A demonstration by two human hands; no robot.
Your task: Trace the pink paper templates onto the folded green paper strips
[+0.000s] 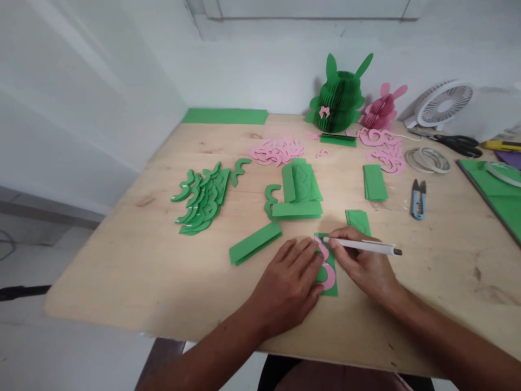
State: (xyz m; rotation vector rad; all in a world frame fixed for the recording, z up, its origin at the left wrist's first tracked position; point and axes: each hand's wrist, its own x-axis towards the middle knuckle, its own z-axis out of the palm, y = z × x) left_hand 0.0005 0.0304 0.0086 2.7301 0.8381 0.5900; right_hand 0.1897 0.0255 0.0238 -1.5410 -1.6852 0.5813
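Observation:
My left hand (291, 282) lies flat with fingers stretched out, pressing a pink curved paper cutout (330, 276) onto a green paper rectangle (331, 291). Part of the cutout is hidden under those fingers. My right hand (364, 266) grips a white pen (366, 246), its tip at the upper edge of the pink cutout. Just behind the right hand lies another green paper piece (358, 220). To the left of the work sits a folded green paper strip (255, 243).
Green scalloped cutouts (201, 203) are heaped at left, pink cutouts (277, 151) farther back. Folded green papers (301, 184) lie mid-table. Thread snips (418, 200), tape rolls (431, 161), black-handled scissors (451, 143) and a white fan (443, 103) stand right, near a green honeycomb paper figure (340, 100).

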